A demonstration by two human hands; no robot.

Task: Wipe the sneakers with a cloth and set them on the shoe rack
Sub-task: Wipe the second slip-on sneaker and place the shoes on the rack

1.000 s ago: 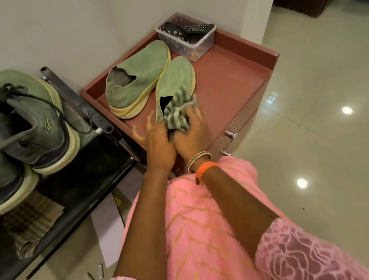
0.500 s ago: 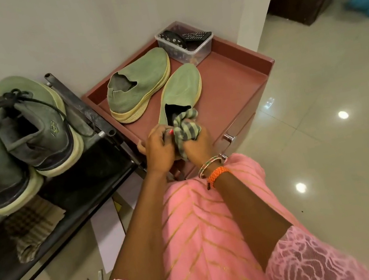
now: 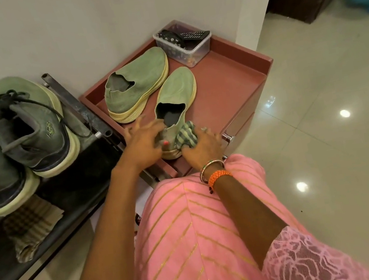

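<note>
On the red cabinet [image 3: 230, 82], the left hand [image 3: 142, 144] steadies the green slip-on sneaker's [image 3: 176, 92] heel, fingers spread. The right hand [image 3: 201, 145] clutches the striped cloth [image 3: 185, 137] against it. No legible writing.

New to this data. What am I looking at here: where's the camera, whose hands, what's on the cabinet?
There is no robot. One wide-angle camera on a person's head looks down at their bare hands. The right hand grips a striped cloth against the heel of the near green slip-on sneaker. The left hand steadies that heel, fingers spread. Its mate, the far sneaker, lies beside it on the red cabinet top, next to a clear box of remotes. At left, a black shoe rack already carries two grey laced sneakers.
</note>
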